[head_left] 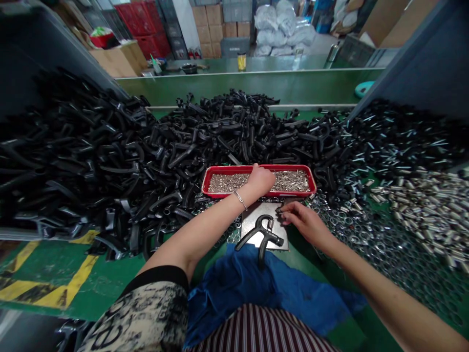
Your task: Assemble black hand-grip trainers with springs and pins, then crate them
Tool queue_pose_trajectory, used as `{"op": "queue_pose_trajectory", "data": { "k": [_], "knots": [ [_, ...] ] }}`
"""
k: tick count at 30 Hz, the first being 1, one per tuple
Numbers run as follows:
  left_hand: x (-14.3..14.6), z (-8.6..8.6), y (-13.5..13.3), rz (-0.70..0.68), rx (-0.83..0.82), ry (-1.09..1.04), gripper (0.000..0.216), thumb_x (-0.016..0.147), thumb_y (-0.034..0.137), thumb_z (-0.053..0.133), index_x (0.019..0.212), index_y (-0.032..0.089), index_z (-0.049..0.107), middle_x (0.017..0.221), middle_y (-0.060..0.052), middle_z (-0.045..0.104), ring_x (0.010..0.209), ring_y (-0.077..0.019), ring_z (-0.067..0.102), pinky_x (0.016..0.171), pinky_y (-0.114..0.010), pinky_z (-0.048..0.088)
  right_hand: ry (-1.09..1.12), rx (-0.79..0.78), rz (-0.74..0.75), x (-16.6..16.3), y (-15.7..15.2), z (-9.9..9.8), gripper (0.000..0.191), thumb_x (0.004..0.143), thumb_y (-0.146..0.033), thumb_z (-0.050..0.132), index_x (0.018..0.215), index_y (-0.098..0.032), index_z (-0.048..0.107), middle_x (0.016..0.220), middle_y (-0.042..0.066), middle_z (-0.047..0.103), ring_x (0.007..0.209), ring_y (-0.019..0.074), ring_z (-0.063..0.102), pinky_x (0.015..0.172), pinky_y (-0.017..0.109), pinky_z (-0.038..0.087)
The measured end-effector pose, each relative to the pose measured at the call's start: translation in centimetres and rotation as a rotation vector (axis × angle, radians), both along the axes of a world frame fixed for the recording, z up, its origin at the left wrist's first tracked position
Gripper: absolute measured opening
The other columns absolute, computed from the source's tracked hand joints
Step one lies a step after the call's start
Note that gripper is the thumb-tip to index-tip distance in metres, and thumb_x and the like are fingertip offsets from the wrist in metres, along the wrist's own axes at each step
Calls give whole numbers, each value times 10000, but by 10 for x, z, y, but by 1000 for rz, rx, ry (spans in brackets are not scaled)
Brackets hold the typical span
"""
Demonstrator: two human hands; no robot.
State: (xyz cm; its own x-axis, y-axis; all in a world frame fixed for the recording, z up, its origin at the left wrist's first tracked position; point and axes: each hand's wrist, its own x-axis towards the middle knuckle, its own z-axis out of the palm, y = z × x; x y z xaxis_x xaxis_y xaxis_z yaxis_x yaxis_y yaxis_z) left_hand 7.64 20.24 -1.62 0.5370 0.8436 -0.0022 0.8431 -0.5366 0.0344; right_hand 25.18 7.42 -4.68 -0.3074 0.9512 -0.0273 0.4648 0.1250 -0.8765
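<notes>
The grip [261, 234] lies on the plate [252, 220], handles toward the person. The left hand [261, 180] is beyond the plate in the red tray [220, 171], fingers curled down into the metal parts [293, 181]; what it pinches cannot be told. The right hand [304, 221] rests at the plate's far right corner, fingertips pressed together. Advisable: lift one part only, with the right hand steadying the plate
</notes>
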Motion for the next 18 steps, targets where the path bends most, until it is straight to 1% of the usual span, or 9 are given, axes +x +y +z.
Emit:
{"op": "queue_pose_trajectory", "data": {
  "k": [2,4,6,7,9,10,12,14,18],
  "knots": [
    [-2,0,-4,28,19,-41,225,929,107,488,917,80,711,976,-181,733,957,-273,660,965,-469,376,6,-69,-21,-6,-7,-4,165,938,-360,519,951,-214,594,834,17,676,653,157,655,659,299,529],
    [-9,2,-10,65,42,-139,240,979,170,444,1004,98,672,1039,-151,718,995,-237,650,940,-408,409,-27,-68,1,-12,-5,-6,186,945,-372,506,890,-212,581,787,12,668,627,153,629,609,278,504],
    [-21,3,-20,116,41,-360,237,1009,238,423,1047,122,626,1064,-112,702,1004,-184,637,903,-326,438,-102,-19,47,-17,0,-5,196,960,-354,481,881,-210,587,775,15,673,663,162,624,621,274,484],
    [-27,3,-28,136,24,-493,225,1012,260,428,1040,132,611,1049,-93,698,987,-163,633,880,-292,448,-148,10,68,-18,3,-4,197,966,-338,470,883,-208,592,777,17,678,689,167,627,646,278,477],
    [-42,3,-46,153,-34,-712,185,1000,273,465,987,150,601,987,-57,693,938,-141,627,848,-258,459,-232,54,101,-20,6,-1,203,974,-315,456,878,-204,597,786,22,687,725,174,633,695,287,462],
    [-48,3,-57,151,-60,-765,169,992,275,484,961,158,601,962,-44,688,921,-139,622,843,-255,462,-268,65,112,-20,7,1,208,979,-310,448,877,-203,595,790,23,690,730,176,634,706,288,456],
    [-59,1,-79,158,-97,-818,146,975,275,518,926,168,604,929,-26,676,903,-140,613,845,-260,462,-362,76,131,-21,6,6,215,988,-302,433,878,-203,590,804,31,697,730,179,638,695,281,444],
    [-65,-1,-100,188,-125,-842,120,962,269,542,928,175,609,924,-18,666,903,-145,604,849,-269,461,-518,124,147,-25,4,12,209,992,-280,428,893,-195,591,835,56,706,743,194,644,669,282,432],
    [-68,-10,-134,208,-230,-807,83,942,247,568,925,182,616,915,-18,651,897,-161,593,849,-294,463,-897,363,280,-42,2,20,175,962,-171,453,913,-148,619,869,138,709,834,261,646,710,326,423]
  ]
}}
